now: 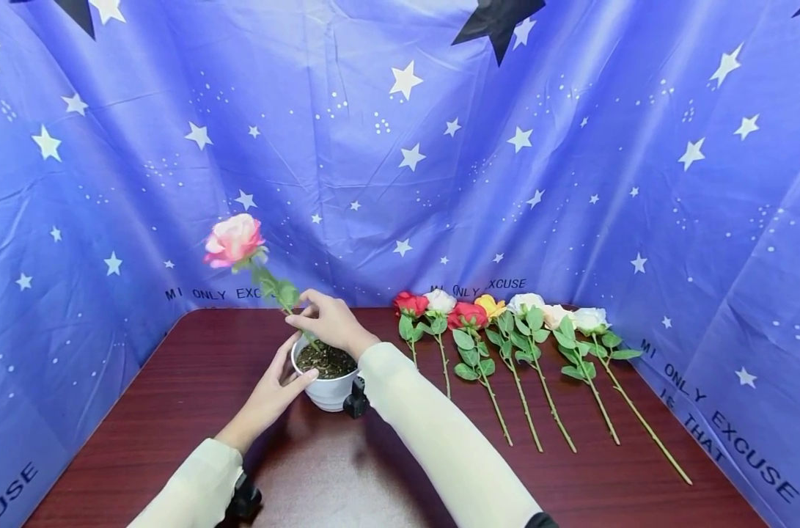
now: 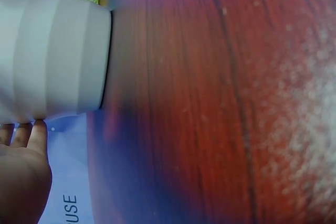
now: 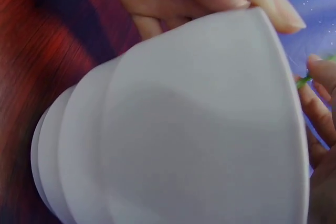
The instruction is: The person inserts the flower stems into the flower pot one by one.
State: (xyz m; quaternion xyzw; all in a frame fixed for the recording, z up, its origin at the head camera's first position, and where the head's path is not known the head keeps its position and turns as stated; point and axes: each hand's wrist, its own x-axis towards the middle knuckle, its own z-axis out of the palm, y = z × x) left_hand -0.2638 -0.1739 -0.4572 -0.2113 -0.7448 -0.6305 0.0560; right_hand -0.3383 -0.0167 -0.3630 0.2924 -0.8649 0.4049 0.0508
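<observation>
Cupping a white pot point(image 1: 330, 398), the left hand point(image 1: 270, 393) curved loosely round its left side. Just beyond, the right hand point(image 1: 331, 323) pinched a leaning pink rose point(image 1: 235, 240) by its stem point(image 3: 303, 82), apparently set in soil point(image 1: 328, 361); planting seemed underway, next calling for straightening.

Surface point(image 1: 155, 411) shows dark red-brown wood grain, glossy toward the near side. White ridged pot point(image 1: 329, 397) stands on it, left of seven roses point(image 1: 534, 318) in red, white, yellow and cream, lying side by side, blooms toward the far edge.
</observation>
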